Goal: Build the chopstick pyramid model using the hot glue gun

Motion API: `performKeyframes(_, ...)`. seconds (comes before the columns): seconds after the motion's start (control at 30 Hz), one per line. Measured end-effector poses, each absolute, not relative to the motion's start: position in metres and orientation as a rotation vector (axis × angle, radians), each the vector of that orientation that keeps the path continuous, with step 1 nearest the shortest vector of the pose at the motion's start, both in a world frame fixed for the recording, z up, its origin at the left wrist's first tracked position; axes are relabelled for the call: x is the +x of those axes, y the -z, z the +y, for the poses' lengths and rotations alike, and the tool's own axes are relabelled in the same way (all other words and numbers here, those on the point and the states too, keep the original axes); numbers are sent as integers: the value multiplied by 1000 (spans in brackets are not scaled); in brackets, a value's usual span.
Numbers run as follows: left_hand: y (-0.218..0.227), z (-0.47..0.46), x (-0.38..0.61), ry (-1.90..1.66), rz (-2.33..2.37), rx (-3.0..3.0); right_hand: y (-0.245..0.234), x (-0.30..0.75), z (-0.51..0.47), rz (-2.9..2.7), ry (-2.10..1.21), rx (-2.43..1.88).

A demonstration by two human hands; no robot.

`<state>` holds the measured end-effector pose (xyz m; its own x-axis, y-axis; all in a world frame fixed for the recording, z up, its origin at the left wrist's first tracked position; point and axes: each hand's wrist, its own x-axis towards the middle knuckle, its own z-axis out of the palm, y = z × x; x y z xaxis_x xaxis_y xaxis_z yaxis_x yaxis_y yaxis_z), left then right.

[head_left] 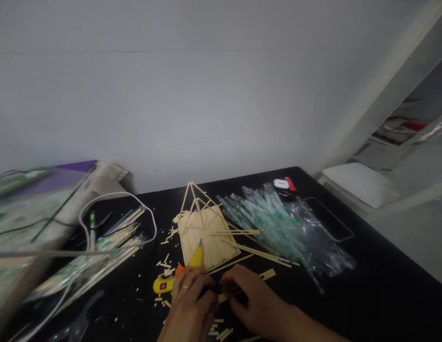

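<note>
My left hand (192, 299), wearing a ring, and my right hand (254, 301) meet at the fingertips close to the table's front. Fingers of both are bent and pinched together; whatever they hold is too small and hidden to make out. A pale wooden stick (267, 274) passes behind or under my right fingers. Beside my left fingers lies a yellow glue gun (196, 259) with an orange trigger, its tip pointing away. Just beyond is a flat panel of wooden sticks (196, 242), bearing a pointed stick frame (196, 202) on its far part.
Loose sticks (267, 254) and clear-green plastic wrappers (274, 213) lie to the right. A white case (281, 184) sits farther back. Cut stick bits (166, 270) are scattered left. A white cable (155, 223) loops over packaged sticks (110, 251). Behind the black table (381, 285) rises a wall.
</note>
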<state>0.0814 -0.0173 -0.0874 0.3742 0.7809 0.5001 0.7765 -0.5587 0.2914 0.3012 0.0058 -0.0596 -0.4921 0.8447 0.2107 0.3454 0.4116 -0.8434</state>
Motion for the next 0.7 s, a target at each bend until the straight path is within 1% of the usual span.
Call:
performKeyframes(0.13, 59, -22, 84, -949, 1467, 2490, 52, 303, 6, -2051, -1003, -959)
performKeyframes(0.23, 42, -25, 87, -1025, 1414, 2442, 47, 304, 7, -2061, -1019, -964)
performKeyframes(0.27, 39, -25, 87, -953, 1398, 2434, 45, 305, 7, -2067, -1025, -955)
performKeyframes(0.37, 32, -26, 85, -842, 1368, 2446, 42, 307, 7, -2067, -1033, -951)
performKeyframes(0.7, 24, -22, 79, -762, 1317, 2474, 44, 306, 6, -2059, -1018, -938)
